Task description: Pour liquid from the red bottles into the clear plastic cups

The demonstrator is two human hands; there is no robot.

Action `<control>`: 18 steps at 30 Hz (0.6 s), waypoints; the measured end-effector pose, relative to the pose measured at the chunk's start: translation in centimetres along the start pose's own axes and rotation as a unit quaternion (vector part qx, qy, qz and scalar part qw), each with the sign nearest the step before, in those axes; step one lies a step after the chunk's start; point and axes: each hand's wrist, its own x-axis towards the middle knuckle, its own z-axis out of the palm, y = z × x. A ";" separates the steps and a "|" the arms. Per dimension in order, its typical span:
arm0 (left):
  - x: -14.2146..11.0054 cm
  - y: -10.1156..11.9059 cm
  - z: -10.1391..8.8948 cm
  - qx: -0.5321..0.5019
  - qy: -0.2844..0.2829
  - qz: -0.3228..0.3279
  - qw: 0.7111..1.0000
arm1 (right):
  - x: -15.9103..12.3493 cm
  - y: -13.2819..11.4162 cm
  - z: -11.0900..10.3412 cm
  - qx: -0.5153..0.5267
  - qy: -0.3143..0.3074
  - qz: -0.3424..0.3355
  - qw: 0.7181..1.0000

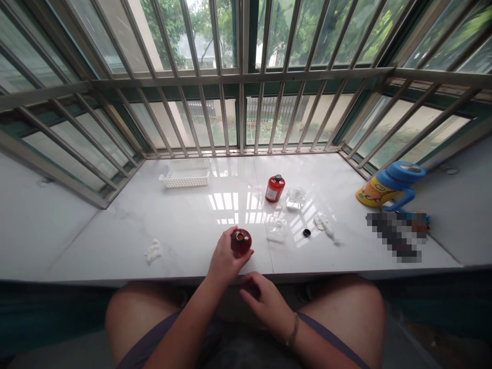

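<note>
My left hand (225,259) is wrapped round a dark red bottle (241,246) near the table's front edge. The bottle's uncapped mouth faces up towards me. Just below and to the right, my right hand (265,302) hovers in front of the edge, its fingers loosely curled and the thumb apart from them. Nothing shows in that hand, though its inner side lies in shadow. A small black cap (306,232) rests on the white table (115,225) to the right. Farther back stands a second red bottle (274,189) with a black cap and a white label.
Two clear plastic pieces (277,229) lie right of centre, beside crumpled white scraps (326,227). A white basket (186,174) stands at the back left, a crumpled tissue (153,251) at left. A blue and yellow flask (388,187) stands far right. Metal window bars (241,113) close off the back.
</note>
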 end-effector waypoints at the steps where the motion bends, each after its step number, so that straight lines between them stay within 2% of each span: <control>1: -0.1 0.2 -0.1 0.003 0.002 0.001 1.000 | 0.4 0.5 -0.1 0.081 0.000 0.052 0.995; 3: -0.6 0.9 -0.3 0.010 0.011 0.013 1.000 | 0.8 1.3 -0.3 0.245 -0.005 0.147 0.958; 5: -1.4 2.1 -0.4 0.009 0.015 0.033 0.999 | 0.6 1.7 -0.2 0.376 -0.006 0.200 0.905; 9: -2.7 5.4 -0.3 -0.010 -0.018 0.089 0.996 | -0.9 1.3 -0.3 0.538 -0.008 0.213 0.816; 11: -2.8 6.9 -0.1 -0.023 -0.038 0.122 0.992 | -1.4 1.1 -0.7 0.580 -0.008 0.204 0.789; 14: -2.5 8.5 0.6 -0.052 -0.062 0.149 0.986 | -1.2 1.2 -1.4 0.595 0.035 0.173 0.784; 18: -1.8 9.4 1.6 -0.072 -0.081 0.160 0.981 | -0.4 1.5 -2.8 0.534 0.139 0.117 0.825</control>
